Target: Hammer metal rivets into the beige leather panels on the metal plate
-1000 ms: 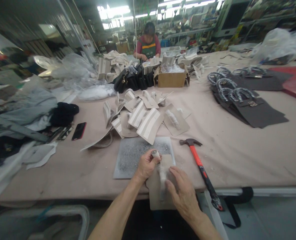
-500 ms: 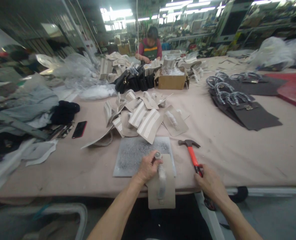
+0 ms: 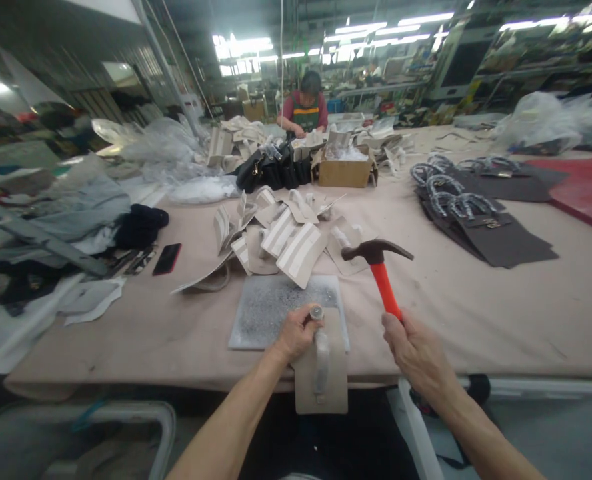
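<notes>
From where I watch, the near end of the beige panel [image 3: 333, 383] juts past the table [image 3: 196, 363] edge, its far end over the board [image 3: 261, 310]. My left hand [image 3: 296, 333] is closed, thumb and fingers pinching a metal rod [image 3: 317, 313] whose round top faces up at the panel's far end; whether those fingers also press the panel, I can't tell. My right hand [image 3: 419, 347] is wrapped firmly round the handle of the hammer [image 3: 386, 287], its head raised clear of the fist, well apart from the rod. Beyond the board I see a heap of similar panels [image 3: 301, 253], then a cardboard box [image 3: 343, 173], and farthest, a co-worker [image 3: 305, 113] bent over the table.
</notes>
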Available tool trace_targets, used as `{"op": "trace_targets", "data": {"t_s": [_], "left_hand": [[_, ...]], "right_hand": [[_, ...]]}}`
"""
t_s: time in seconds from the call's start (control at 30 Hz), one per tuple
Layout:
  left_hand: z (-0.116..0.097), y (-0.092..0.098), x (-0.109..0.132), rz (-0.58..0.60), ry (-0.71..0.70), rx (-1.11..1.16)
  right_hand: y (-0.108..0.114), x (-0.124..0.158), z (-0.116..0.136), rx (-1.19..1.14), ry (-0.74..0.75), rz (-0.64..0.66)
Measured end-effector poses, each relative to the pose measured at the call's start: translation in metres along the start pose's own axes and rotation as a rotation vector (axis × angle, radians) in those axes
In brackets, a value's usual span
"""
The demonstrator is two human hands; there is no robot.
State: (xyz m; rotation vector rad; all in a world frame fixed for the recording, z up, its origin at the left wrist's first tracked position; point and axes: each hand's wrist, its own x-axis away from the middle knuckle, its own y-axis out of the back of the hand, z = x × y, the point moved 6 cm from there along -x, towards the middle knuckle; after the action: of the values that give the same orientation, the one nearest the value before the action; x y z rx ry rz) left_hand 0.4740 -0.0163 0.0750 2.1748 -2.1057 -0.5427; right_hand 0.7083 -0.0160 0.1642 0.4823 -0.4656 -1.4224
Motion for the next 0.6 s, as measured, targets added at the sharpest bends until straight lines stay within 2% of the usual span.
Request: {"op": "trace_targets", "data": {"t_s": [0.03, 0.1, 0.17, 0.23, 0.3, 0.37, 0.43, 0.47, 0.53, 0.6], "left_hand": [[-0.002, 0.0, 0.001, 0.0, -0.011, -0.016], [-0.003, -0.001, 0.002, -0.004, -0.013, -0.041], [-0.003, -0.001, 0.002, -0.008, -0.005, -0.056], [-0.003, -0.001, 0.001, -0.009, -0.007, -0.054], [-0.003, -0.001, 0.0, -0.007, -0.02, -0.042], [-0.004, -0.001, 0.0, -0.005, -0.032, -0.039], [-0.004, -0.001, 0.001, -0.006, -0.035, -0.045], [-0.003, -0.001, 0.001, -0.006, -0.032, -0.046], [-0.002, -0.001, 0.0, -0.01, -0.021, -0.047], [-0.001, -0.002, 0.0, -0.01, -0.017, -0.046]], "right_hand": [[0.003, 0.007, 0.009, 0.119, 0.115, -0.025], [0.002, 0.018, 0.02, 0.324, 0.285, 0.002], [-0.002, 0.025, 0.026, 0.469, 0.412, 0.075], [0.004, 0.028, 0.04, 0.547, 0.52, 0.086], [0.022, 0.03, 0.066, 0.54, 0.604, -0.013], [0.044, 0.035, 0.093, 0.461, 0.632, -0.19], [0.058, 0.041, 0.107, 0.38, 0.615, -0.38], [0.058, 0.045, 0.107, 0.362, 0.625, -0.425], [0.039, 0.048, 0.094, 0.403, 0.681, -0.346], [0.01, 0.046, 0.065, 0.515, 0.695, -0.094]]}}
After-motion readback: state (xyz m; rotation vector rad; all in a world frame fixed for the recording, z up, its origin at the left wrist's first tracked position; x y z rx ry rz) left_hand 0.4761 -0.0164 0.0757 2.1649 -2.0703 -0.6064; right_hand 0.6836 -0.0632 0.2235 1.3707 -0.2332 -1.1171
